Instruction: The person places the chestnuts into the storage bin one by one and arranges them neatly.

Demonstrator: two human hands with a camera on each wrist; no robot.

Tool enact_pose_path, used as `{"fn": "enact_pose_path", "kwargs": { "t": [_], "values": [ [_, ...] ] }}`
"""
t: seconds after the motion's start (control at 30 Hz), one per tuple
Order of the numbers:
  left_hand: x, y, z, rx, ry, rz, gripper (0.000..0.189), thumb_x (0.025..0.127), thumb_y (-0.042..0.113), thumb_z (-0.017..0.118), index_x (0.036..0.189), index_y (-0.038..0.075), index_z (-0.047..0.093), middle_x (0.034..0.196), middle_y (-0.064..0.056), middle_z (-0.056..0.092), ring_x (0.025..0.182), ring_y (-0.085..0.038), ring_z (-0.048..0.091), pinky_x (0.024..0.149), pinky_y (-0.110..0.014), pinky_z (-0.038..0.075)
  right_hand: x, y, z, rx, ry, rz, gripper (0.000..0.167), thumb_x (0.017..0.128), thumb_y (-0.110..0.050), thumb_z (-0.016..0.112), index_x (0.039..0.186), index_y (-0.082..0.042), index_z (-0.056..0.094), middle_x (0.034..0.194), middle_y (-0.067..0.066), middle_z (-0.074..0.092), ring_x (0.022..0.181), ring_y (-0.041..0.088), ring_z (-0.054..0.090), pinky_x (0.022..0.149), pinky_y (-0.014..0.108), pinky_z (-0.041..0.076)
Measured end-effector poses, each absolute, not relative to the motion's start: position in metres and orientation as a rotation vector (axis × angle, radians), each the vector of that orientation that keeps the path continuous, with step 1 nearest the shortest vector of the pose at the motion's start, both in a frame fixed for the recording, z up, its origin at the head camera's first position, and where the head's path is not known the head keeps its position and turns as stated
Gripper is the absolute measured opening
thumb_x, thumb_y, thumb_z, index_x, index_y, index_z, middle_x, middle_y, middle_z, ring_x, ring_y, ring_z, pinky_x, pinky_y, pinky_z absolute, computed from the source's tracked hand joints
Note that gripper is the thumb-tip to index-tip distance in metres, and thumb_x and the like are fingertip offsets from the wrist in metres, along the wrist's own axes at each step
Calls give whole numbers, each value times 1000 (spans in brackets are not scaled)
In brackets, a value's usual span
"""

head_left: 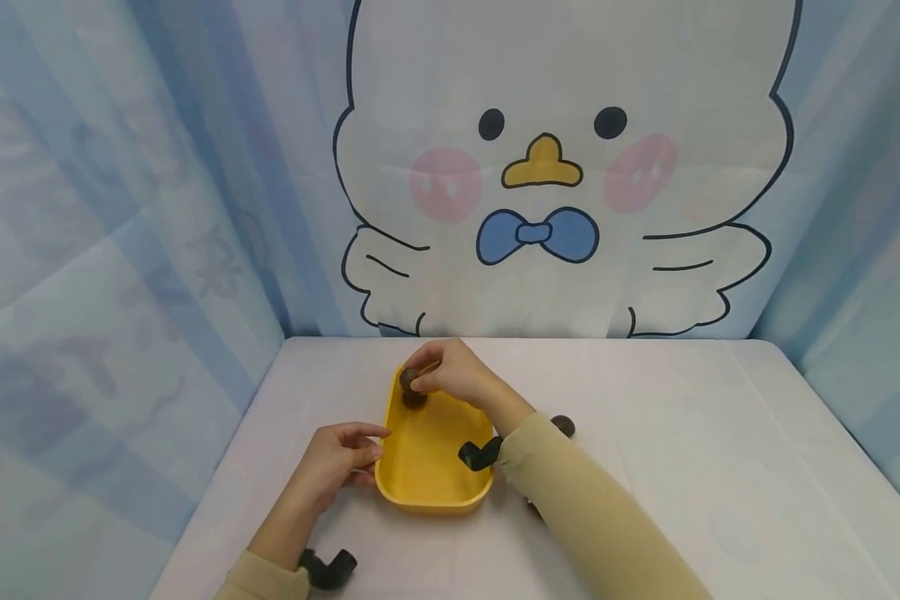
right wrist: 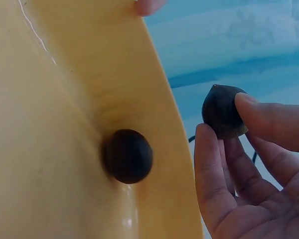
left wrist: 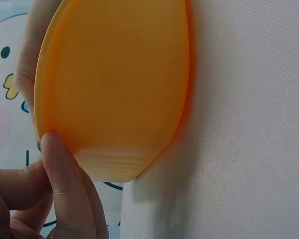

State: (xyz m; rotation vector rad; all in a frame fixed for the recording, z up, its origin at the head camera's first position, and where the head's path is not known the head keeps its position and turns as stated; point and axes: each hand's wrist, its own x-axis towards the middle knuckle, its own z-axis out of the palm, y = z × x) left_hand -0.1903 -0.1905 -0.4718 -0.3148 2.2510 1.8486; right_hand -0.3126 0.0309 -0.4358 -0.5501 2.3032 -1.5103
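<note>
A yellow tray (head_left: pixel 435 467) rests on the table. My left hand (head_left: pixel 341 458) is at its left rim and pinches it; in the left wrist view the fingers (left wrist: pixel 65 184) lie against the outer wall near the rim. Over the tray's far left corner, my right hand (head_left: pixel 457 375) holds a dark brown chestnut (right wrist: pixel 223 112) between thumb and fingertips, pointed end up. Below it, another chestnut (right wrist: pixel 128 156) lies inside the tray against the wall. To the right of the tray, a chestnut (head_left: pixel 562 426) sits on the table, partly covered by the right sleeve.
A further dark object (head_left: pixel 534 507) shows only slightly beside the right sleeve (head_left: pixel 592 500). Black wrist mounts (head_left: pixel 480 454) are on both arms, the right one above the tray. The pale table (head_left: pixel 720 467) ends at a curtain (head_left: pixel 540 292) with a cartoon bird.
</note>
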Motion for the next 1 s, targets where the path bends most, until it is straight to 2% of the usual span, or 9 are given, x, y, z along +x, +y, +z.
{"fn": "enact_pose_path", "kwargs": {
  "t": [0.2, 0.6, 1.0],
  "values": [
    [-190, -191, -471, -319, 2249, 1855, 29, 96, -3, 73, 125, -1, 77, 89, -11, 72, 65, -18, 67, 58, -27, 63, -309, 22, -448, -554, 2277, -1471, 21, 94, -8, 80, 114, -14, 80, 110, 2, 79, 98, 17, 73, 96, 34, 64],
    [-192, -191, -473, -305, 2258, 1834, 30, 96, -2, 74, 126, 0, 76, 92, -13, 73, 65, -18, 68, 59, -29, 64, -305, 15, -464, -400, 2185, -1477, 25, 90, 3, 81, 114, -5, 79, 108, 10, 80, 90, 19, 77, 88, 34, 68],
    [-193, -190, -472, -352, 2270, 1800, 30, 97, -1, 74, 126, 3, 77, 96, -15, 73, 67, -20, 68, 61, -29, 65, -303, 16, -466, -387, 2261, -1361, 21, 88, -2, 84, 108, -4, 79, 103, 8, 79, 85, 16, 71, 85, 30, 66]
  ]
}}
